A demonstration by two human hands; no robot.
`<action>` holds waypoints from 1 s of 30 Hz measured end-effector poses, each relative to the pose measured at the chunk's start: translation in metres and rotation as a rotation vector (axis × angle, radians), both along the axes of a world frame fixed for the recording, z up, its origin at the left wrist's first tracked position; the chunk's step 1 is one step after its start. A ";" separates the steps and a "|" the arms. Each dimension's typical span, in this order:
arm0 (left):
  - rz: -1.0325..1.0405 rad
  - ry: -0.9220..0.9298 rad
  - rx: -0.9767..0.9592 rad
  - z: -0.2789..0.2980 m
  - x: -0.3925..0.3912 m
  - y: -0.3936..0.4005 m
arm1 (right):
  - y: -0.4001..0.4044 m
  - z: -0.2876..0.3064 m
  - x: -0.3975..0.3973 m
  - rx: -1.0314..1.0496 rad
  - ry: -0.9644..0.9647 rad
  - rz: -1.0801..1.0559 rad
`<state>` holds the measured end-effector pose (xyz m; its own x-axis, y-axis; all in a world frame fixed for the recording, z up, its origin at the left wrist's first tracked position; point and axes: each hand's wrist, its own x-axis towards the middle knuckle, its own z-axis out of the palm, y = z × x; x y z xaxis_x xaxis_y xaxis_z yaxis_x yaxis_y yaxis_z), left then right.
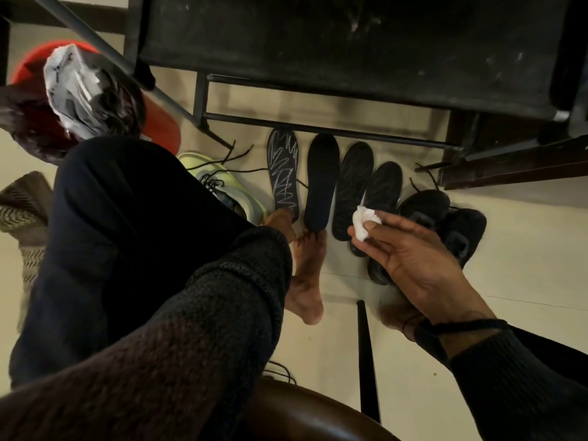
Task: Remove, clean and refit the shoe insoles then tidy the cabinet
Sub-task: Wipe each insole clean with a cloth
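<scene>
The right hand (410, 259) pinches a crumpled white tissue (366, 222); the left hand (278, 222) is mostly hidden, I cannot tell its state. The four dark flat foam insoles (321, 183) look light and bendy, best lifted at the heel.

Black insole (283, 173) with white scribble pattern

Pale cream tiled floor (525, 281), thin grout lines, dim warm light with soft shadows. Dark metal rack (350, 43) fills the top, its black shelf scuffed and dusty, thin rails (318, 125) crossing low above the floor; dark wood trim (509, 167) at right, a red tub (162, 122) stuffed with bags at upper left, a striped woven mat (25, 214) at the left edge. Brown stool seat (302, 418) at bottom edge, one black leg (366, 354) standing on the tiles.
</scene>
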<state>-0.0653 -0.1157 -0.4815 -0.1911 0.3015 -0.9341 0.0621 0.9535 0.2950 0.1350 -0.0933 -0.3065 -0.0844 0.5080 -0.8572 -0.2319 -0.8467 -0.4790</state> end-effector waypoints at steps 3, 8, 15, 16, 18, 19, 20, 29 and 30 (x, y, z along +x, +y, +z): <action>0.069 0.148 0.028 -0.028 -0.005 0.001 | -0.001 -0.001 -0.001 -0.007 -0.001 0.010; 0.255 0.108 0.054 -0.032 -0.004 -0.002 | -0.002 -0.004 0.003 -0.014 -0.003 0.024; 0.194 0.267 0.136 -0.046 -0.002 -0.004 | -0.001 -0.004 0.004 -0.010 -0.028 0.057; 0.037 0.331 0.147 -0.048 -0.005 -0.007 | 0.000 -0.002 0.004 -0.007 -0.031 0.056; -0.044 0.365 0.226 -0.052 -0.010 -0.005 | 0.002 0.002 0.004 -0.011 -0.024 0.041; 0.273 0.242 0.124 -0.037 -0.009 0.006 | 0.004 0.005 0.004 -0.015 -0.018 0.032; 0.373 0.106 0.047 -0.016 -0.009 0.025 | 0.006 0.009 0.004 -0.016 -0.013 0.033; 0.017 -0.021 0.052 0.104 -0.025 0.086 | 0.032 0.078 -0.003 0.113 0.052 0.089; 0.012 -0.050 0.072 0.122 -0.019 0.086 | 0.033 0.091 0.001 0.135 0.083 0.064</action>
